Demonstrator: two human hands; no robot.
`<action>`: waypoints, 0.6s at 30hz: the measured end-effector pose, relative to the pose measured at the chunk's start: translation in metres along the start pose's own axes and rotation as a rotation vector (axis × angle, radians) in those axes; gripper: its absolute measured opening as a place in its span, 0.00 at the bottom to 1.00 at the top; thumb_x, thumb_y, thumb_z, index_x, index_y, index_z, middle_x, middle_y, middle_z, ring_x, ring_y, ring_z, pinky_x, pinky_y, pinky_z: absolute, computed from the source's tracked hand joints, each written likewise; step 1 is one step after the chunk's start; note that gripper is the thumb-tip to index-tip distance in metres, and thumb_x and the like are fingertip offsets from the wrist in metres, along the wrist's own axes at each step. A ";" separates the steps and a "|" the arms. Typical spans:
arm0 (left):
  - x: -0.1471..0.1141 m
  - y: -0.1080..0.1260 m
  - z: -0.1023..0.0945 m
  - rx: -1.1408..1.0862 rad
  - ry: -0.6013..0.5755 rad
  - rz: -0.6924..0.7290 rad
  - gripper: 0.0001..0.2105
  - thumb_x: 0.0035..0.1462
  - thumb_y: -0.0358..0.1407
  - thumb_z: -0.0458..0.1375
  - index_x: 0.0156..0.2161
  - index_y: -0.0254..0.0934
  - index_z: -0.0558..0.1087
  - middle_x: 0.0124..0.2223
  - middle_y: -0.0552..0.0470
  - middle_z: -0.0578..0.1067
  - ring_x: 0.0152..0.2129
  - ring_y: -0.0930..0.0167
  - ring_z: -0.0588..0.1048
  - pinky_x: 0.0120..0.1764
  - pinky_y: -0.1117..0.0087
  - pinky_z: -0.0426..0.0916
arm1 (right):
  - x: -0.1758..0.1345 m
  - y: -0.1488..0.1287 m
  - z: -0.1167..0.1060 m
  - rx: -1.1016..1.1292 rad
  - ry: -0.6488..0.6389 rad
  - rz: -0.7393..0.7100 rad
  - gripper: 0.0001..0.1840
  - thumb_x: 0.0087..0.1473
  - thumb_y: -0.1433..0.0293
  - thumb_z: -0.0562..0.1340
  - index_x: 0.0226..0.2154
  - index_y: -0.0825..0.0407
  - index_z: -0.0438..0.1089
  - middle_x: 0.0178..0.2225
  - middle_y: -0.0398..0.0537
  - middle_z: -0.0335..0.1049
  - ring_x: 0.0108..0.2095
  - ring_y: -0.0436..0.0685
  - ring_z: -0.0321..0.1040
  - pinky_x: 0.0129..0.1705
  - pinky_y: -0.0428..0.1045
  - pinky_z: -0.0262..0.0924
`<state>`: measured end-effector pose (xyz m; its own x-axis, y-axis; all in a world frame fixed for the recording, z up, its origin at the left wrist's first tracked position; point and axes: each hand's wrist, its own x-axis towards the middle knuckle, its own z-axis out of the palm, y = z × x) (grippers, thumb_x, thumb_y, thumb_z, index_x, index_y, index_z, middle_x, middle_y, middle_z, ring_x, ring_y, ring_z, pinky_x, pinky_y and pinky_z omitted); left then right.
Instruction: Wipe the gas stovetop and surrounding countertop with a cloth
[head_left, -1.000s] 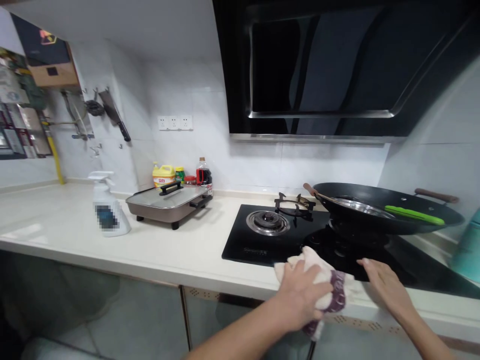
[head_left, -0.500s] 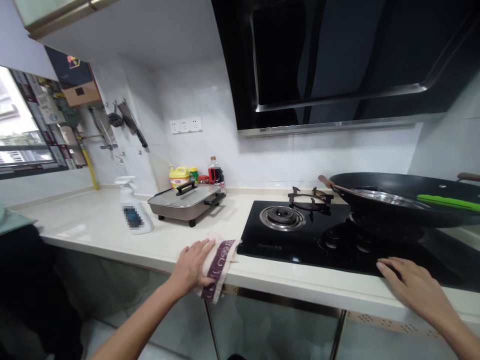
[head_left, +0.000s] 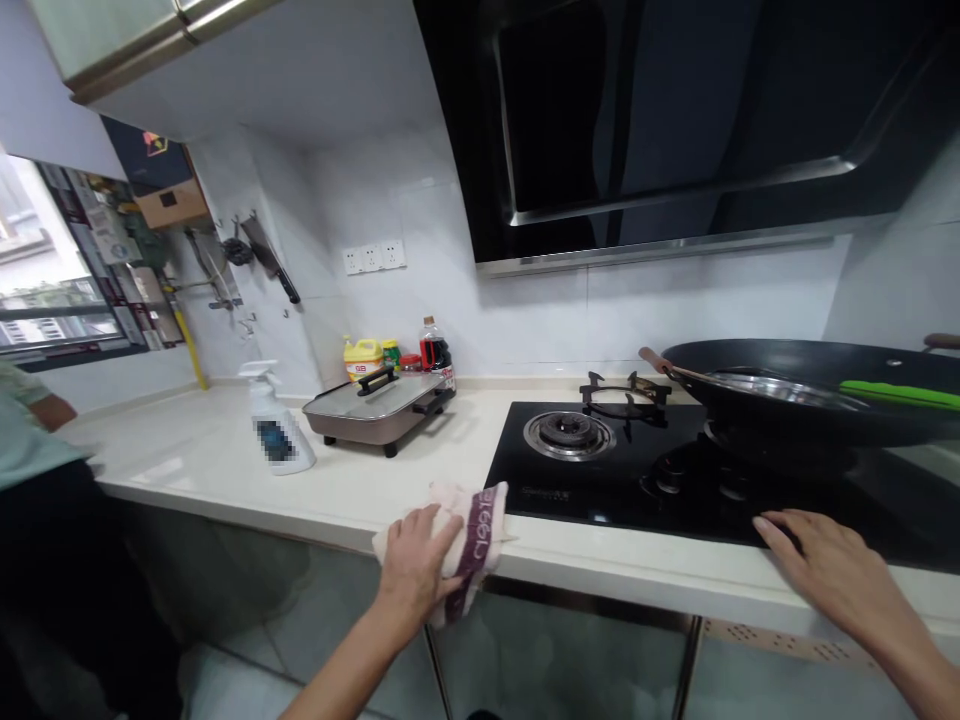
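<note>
My left hand (head_left: 417, 562) grips a white cloth (head_left: 456, 505) with a purple lettered band and presses it on the counter's front edge, by the left front corner of the black gas hob (head_left: 540, 495). Part of the cloth hangs over the edge. My right hand (head_left: 825, 565) rests holding nothing near the hob's front rim, its fingers stretched out and the thumb apart. A burner (head_left: 570, 435) with its pan support off is on the hob's left side. Behind it, the loose pan support (head_left: 626, 395) stands at the back.
A large wok (head_left: 780, 420) with a green-handled tool (head_left: 900, 393) covers the right burner. Left on the counter are a spray bottle (head_left: 279, 430) and a lidded electric pan (head_left: 375, 425), with bottles behind. A person (head_left: 45, 470) stands at far left. The range hood (head_left: 675, 130) hangs above.
My left hand has slid the cloth to the right along the counter edge, up to the hob's corner. The right hand has barely moved. More of the person at left shows.
</note>
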<state>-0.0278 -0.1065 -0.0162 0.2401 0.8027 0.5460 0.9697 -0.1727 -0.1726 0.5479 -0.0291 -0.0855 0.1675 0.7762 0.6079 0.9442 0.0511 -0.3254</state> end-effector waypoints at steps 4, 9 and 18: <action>0.017 0.072 0.007 -0.127 0.004 0.106 0.32 0.50 0.48 0.72 0.60 0.51 0.72 0.60 0.42 0.70 0.50 0.54 0.69 0.49 0.53 0.63 | 0.005 -0.003 -0.008 0.032 -0.075 0.066 0.39 0.58 0.39 0.47 0.47 0.50 0.77 0.53 0.59 0.74 0.56 0.75 0.68 0.60 0.69 0.62; 0.051 0.176 0.013 -0.292 -0.018 0.361 0.36 0.50 0.45 0.72 0.64 0.50 0.67 0.56 0.41 0.72 0.46 0.54 0.71 0.43 0.54 0.65 | 0.005 -0.042 -0.032 0.295 0.075 0.096 0.34 0.59 0.41 0.50 0.42 0.49 0.76 0.51 0.59 0.73 0.58 0.68 0.66 0.66 0.66 0.56; 0.082 0.243 0.008 -0.574 -0.053 0.550 0.22 0.66 0.37 0.57 0.63 0.36 0.67 0.56 0.38 0.75 0.53 0.55 0.73 0.53 0.52 0.68 | -0.063 -0.193 -0.056 0.430 -0.401 -0.255 0.38 0.63 0.47 0.57 0.70 0.44 0.56 0.72 0.53 0.51 0.72 0.66 0.47 0.73 0.66 0.48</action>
<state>0.2270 -0.0778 -0.0202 0.7027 0.5402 0.4631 0.5875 -0.8076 0.0506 0.3709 -0.1233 -0.0202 -0.2453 0.8770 0.4131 0.7283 0.4480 -0.5186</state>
